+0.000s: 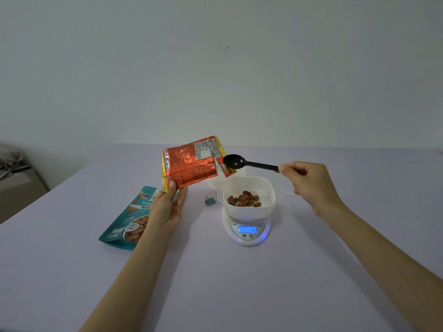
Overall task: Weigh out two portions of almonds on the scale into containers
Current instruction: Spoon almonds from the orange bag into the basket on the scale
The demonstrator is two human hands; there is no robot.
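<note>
While our left hand [167,208] pinches the orange bag [191,164], our right hand [309,182] grips the spoon [249,164]; almonds [244,199] sit below-left of it.

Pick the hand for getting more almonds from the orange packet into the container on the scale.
Right, probably. The right hand pinches the black spoon, its bowl beside the orange packet corner, near the container. The left hand holds that packet.

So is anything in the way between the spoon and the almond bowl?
No, nothing visible. The right hand holds the black spoon in open air above the white bowl. The torn corner of the orange packet hangs close, by the bowl's left rim.
</note>
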